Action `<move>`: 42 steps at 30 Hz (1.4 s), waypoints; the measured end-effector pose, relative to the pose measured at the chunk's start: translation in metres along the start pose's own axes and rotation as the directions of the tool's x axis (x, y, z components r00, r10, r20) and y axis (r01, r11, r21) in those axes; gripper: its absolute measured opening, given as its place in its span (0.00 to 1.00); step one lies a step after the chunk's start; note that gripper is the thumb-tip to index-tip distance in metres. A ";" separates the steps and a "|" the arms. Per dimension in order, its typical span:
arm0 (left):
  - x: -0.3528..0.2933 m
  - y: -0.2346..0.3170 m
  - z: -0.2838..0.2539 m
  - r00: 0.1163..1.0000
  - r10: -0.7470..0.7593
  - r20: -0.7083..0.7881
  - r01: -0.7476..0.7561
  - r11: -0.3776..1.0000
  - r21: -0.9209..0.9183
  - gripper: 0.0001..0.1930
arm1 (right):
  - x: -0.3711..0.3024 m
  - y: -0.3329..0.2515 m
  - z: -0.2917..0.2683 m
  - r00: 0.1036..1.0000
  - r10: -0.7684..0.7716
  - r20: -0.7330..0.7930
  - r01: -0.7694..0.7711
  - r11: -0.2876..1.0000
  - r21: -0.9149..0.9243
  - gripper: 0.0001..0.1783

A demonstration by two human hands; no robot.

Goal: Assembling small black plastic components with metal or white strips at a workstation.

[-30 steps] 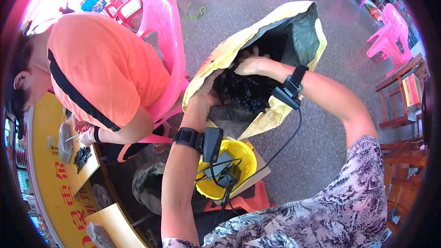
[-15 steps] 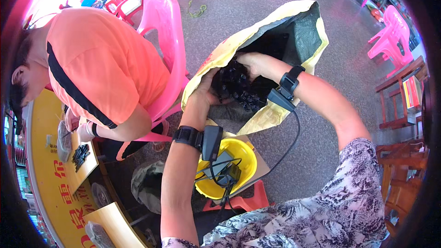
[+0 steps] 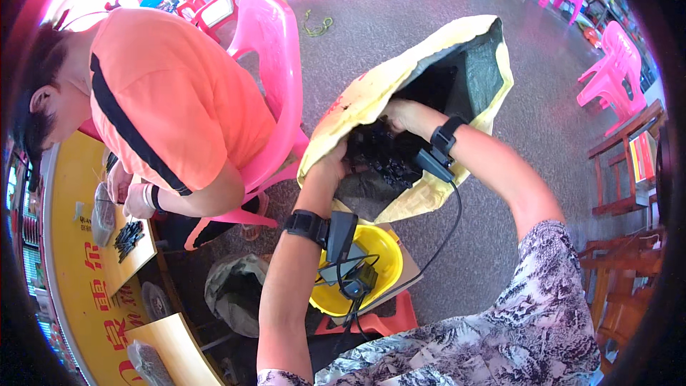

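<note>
A big yellow woven sack (image 3: 443,196) with a dark grey lining gapes in front of me. Inside it is a bunch of small glossy black pieces (image 3: 389,157), their kind too small to make out. My left hand (image 3: 337,161) reaches in past the near left rim, against the left side of the bunch, its fingers hidden by the sack's edge. From the right, my right hand (image 3: 401,116) dips into the sack at the far side of the bunch. Its fingertips are out of sight among the dark pieces. Both wrists wear black straps with small boxes.
A yellow bucket (image 3: 386,243) with cables and a grey box stands below the sack, by a red stool (image 3: 393,318). To the left, a co-worker in an orange shirt (image 3: 171,93) sits on a pink chair (image 3: 275,64), handling something near black sticks (image 3: 128,239) on a board.
The whole view has shifted, so things appear slightly lower and to the right. My hands sit a little deeper in the sack, and more of the left hand is covered by its rim.
</note>
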State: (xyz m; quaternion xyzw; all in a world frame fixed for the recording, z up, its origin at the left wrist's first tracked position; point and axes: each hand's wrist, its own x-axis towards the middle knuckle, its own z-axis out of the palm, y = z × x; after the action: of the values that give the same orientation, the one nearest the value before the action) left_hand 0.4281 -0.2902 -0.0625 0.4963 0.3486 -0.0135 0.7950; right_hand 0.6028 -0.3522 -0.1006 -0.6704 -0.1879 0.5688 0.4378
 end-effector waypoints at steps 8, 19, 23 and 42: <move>-0.042 -0.007 0.013 0.981 0.192 -0.030 -0.194 0.977 -0.094 0.19 | -0.088 -0.009 0.030 0.909 -0.397 -0.123 0.403 0.915 0.024 0.24; -0.069 -0.009 0.037 0.995 0.094 0.022 -0.092 0.994 -0.063 0.19 | -0.168 0.013 0.041 0.981 -0.195 -0.018 0.192 0.940 0.281 0.30; -0.062 -0.017 0.032 0.940 0.306 0.149 -0.255 0.923 -0.289 0.21 | -0.157 0.045 0.044 0.961 -0.256 -0.104 0.275 0.918 0.285 0.46; -0.029 -0.004 0.041 0.978 0.184 -0.103 -0.190 0.981 -0.050 0.25 | -0.165 0.044 0.062 0.929 -0.330 -0.168 0.367 0.880 0.301 0.45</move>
State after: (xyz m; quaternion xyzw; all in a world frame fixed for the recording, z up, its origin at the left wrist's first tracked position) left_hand 0.4274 -0.3345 -0.0382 0.5029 0.3393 0.0961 0.7891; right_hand 0.4877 -0.4763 -0.0352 -0.5744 -0.1836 0.4654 0.6479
